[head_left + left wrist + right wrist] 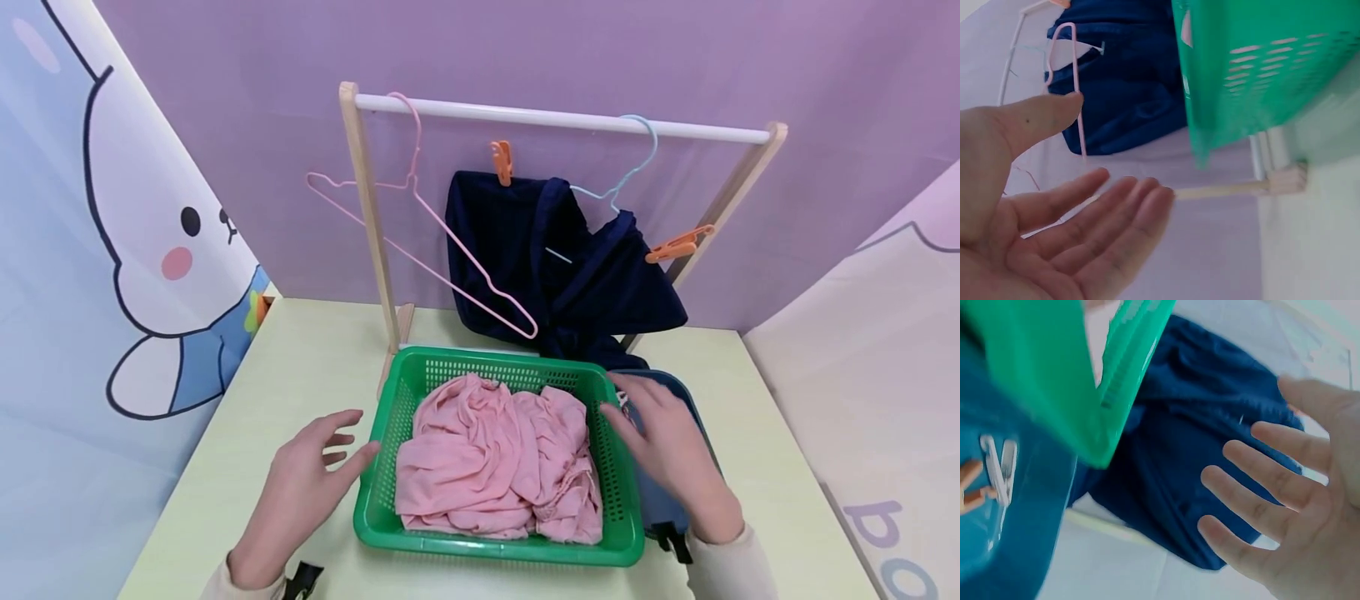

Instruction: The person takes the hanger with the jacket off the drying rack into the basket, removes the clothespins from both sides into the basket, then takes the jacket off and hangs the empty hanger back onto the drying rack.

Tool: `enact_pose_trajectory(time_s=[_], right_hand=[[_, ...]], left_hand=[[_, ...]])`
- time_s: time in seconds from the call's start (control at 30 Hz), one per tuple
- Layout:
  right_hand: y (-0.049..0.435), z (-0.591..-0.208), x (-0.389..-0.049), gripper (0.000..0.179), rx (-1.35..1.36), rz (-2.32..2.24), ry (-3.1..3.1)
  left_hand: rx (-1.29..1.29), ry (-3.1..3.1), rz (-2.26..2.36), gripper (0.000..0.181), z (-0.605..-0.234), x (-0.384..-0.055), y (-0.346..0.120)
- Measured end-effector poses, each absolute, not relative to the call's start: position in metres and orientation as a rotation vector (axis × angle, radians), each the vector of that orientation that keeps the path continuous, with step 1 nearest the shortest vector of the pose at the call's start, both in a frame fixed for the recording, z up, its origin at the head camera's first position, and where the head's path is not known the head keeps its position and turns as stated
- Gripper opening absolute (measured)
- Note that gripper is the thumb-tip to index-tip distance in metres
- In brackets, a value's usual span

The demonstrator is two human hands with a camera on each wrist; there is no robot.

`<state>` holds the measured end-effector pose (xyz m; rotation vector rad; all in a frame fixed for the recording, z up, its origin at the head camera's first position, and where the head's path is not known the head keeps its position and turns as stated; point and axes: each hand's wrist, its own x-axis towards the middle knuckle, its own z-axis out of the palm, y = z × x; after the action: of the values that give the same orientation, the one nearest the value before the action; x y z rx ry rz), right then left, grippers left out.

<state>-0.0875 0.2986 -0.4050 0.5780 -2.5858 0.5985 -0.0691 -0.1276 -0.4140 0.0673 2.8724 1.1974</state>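
A green plastic basket (498,548) stands on the table with a crumpled pink cloth garment (480,467) in it. My left hand (300,483) is held off the basket's left side, fingers spread from the thumb. In the left wrist view that hand (1079,237) has nothing in its palm, and the basket wall (1272,81) is apart from it. Over the basket's right rim hovers my right hand (667,433), above a blue tub (660,500). The right wrist view shows its fingers (1254,509) spread, holding nothing, with the basket corner (1100,447) apart from them.
Behind the basket a rack with a white bar (555,115) carries a pink hanger (472,271) and a dark blue garment (510,250) with orange clips (502,162). A white clip (1000,469) and orange pieces (972,487) lie in the tub.
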Motion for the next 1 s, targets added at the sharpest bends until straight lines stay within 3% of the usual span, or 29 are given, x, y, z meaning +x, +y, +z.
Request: enact_pose_trajectory(time_s=[0.4, 0.7, 1.0], right_hand=[[0.332, -0.376, -0.142, 0.016, 0.187, 0.625, -2.364], [0.342, -0.356, -0.183, 0.020, 0.108, 0.616, -2.322], [0.345, -0.350, -0.193, 0.017, 0.109, 0.578, -2.365]], left_hand=[[0.582, 2.999, 1.451, 0.045, -0.368, -0.110, -0.100], [0.916, 2.986, 1.555, 0.043, -0.326, -0.154, -0.061], [1.050, 3.016, 1.562, 0.041, -0.291, -0.193, -0.033]])
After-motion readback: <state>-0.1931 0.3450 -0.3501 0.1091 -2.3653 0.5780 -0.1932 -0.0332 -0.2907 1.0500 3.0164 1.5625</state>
